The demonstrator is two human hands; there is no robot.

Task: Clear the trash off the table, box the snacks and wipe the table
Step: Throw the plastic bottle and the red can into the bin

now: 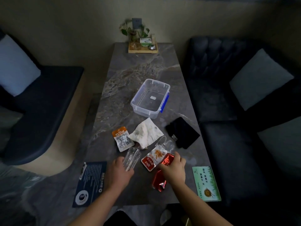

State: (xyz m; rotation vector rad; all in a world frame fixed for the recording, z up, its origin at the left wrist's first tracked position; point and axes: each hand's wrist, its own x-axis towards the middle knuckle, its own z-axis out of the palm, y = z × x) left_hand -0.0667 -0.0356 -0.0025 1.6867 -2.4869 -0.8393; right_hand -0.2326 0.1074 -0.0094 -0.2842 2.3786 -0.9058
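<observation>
- while my left hand curls around a clear wrapper, my right hand pinches a red packet at the table's near edge.
- beside them lie a snack and a napkin.
- beyond sits an open box.

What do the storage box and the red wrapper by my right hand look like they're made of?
Storage box: clear, glossy plastic, probably rigid; the tabletop shows through, and it has blue clips. Red wrapper: likely metallised foil film, crinkled and shiny with bright glints.
</observation>
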